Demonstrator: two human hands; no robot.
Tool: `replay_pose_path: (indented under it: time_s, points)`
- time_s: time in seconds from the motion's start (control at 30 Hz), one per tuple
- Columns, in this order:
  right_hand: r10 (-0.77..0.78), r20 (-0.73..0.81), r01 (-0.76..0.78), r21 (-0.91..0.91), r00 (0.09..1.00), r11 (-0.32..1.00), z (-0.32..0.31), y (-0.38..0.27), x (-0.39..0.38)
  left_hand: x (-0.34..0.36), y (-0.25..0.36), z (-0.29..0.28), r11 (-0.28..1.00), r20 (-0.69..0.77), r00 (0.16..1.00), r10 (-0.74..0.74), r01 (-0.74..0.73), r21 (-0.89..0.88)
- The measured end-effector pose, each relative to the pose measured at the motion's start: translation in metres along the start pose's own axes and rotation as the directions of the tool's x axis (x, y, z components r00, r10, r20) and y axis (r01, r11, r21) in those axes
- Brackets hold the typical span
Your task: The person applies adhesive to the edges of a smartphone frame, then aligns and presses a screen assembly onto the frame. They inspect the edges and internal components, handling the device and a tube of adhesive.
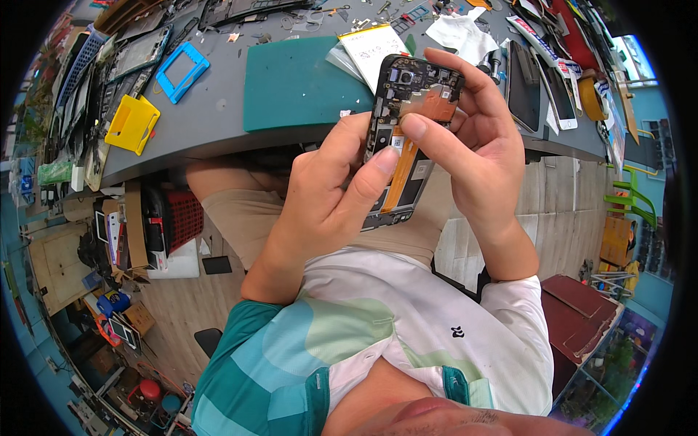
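An opened smartphone (429, 102) is held up over my lap, tilted, with its back cover off. Its circuit board, camera module and a coppery patch show at the upper end. An orange flex cable (398, 183) runs down over its lower half. My left hand (320, 189) grips the phone's left edge, its thumb lying across the inside near the cable. On the other side my right hand (483, 152) supports the right edge with the fingers behind. My right thumb presses near the cable's upper end. The undersides of most fingers are hidden.
A green mat (302, 87) lies on the grey workbench (218, 116), with a white battery-like pack (372, 51) on its far right corner. Yellow (133, 125) and blue (182, 71) plastic holders stand left. Phones (523, 83), tubes and scattered parts crowd the right and far side.
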State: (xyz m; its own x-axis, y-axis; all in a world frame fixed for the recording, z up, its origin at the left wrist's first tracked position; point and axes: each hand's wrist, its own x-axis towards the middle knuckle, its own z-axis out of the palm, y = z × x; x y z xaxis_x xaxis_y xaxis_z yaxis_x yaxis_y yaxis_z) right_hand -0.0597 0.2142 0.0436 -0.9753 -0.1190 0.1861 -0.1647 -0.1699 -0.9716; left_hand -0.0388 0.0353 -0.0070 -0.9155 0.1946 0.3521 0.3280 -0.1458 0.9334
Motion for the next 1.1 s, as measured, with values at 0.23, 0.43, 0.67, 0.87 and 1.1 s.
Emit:
replay_pose_path:
  time_s: [0.23, 0.43, 0.67, 0.87, 1.1]
  points:
    - [0.004, 0.012, -0.004, -0.005, 1.000, 1.000, -0.0005, -0.0016, -0.0008, -0.0009, -0.0011, 0.0008, 1.000, -0.005, 1.000, 0.016, -0.016, -0.025]
    - [-0.008, 0.038, 0.008, -0.004, 0.999, 1.000, -0.0028, -0.0008, -0.0001, -0.0001, -0.0013, 0.0021, 0.999, -0.020, 0.999, 0.042, -0.043, -0.028]
    - [-0.031, 0.041, 0.030, 0.019, 0.999, 0.999, -0.0032, -0.0009, -0.0002, -0.0009, -0.0014, -0.0013, 1.000, -0.002, 1.000, 0.020, -0.020, -0.002]
    - [-0.019, 0.037, 0.019, -0.001, 0.999, 1.000, -0.0029, -0.0016, -0.0012, 0.0008, -0.0014, 0.0033, 0.998, -0.017, 0.999, 0.032, -0.032, -0.051]
    - [-0.020, 0.024, 0.021, -0.025, 1.000, 0.999, -0.0043, -0.0019, -0.0021, 0.0007, 0.0001, 0.0030, 0.999, 0.000, 1.000, 0.021, -0.021, -0.041]
